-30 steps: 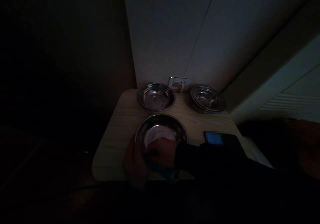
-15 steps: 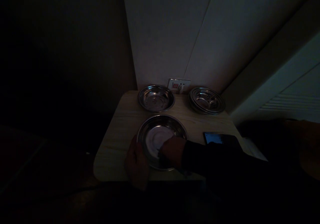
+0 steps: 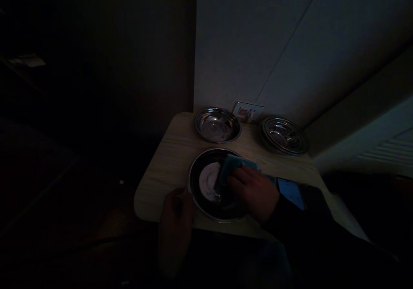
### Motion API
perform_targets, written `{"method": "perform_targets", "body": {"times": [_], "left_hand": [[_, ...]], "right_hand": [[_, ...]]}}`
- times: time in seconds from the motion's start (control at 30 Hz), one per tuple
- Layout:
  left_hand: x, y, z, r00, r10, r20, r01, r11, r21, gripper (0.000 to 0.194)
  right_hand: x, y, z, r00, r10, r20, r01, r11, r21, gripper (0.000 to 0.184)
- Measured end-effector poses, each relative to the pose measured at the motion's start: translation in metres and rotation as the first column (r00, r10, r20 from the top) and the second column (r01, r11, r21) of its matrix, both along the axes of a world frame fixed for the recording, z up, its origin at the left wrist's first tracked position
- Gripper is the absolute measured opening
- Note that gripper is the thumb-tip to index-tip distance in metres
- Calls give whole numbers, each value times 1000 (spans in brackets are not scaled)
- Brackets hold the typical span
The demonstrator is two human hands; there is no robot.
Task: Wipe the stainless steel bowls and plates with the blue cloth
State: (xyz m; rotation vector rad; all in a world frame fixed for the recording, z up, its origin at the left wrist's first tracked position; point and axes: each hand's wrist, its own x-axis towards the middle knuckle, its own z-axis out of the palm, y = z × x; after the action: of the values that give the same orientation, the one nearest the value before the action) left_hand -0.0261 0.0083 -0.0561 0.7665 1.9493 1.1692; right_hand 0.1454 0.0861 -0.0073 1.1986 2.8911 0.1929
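Wood-grain table (image 3: 155,190), lower centre of frame. Steel basin (image 3: 209,183) upright on it, nearest the bottom edge. Right hand (image 3: 253,192): grip clamped on blue cloth (image 3: 229,168) at basin's upper-right side. Left hand (image 3: 177,218) at left rim; too dark to tell if closed. Judgement: brace rim, keep cloth flat, follow wall's curve.

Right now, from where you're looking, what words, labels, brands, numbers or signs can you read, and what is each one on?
None can be read.
Lit screen: too blurred to read any text.
Wall socket with its red switch: too small and dark to make out any marks.
Front bowl, back bowl, bowl stack and blue cloth: no lettering shows in this dim light.
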Motion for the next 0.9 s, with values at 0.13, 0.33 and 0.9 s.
{"method": "perform_targets", "body": {"times": [0.13, 0.33, 0.9], "left_hand": [[-14, 28, -4, 992, -125, 11, 124, 991, 41, 48], [-7, 42, -17, 975, -212, -67, 220, 963, 159, 41], [2, 46, -23, 991, -92, -101, 112, 970, 214, 40]], "right_hand": [[-10, -4, -5, 994, 36, 100, -16, 980, -199, 12], [-28, 2, -13, 985, 121, 124, -33, 835, -549, 19], [-52, 17, -18, 999, 37, 22, -17, 809, -588, 13]]}}
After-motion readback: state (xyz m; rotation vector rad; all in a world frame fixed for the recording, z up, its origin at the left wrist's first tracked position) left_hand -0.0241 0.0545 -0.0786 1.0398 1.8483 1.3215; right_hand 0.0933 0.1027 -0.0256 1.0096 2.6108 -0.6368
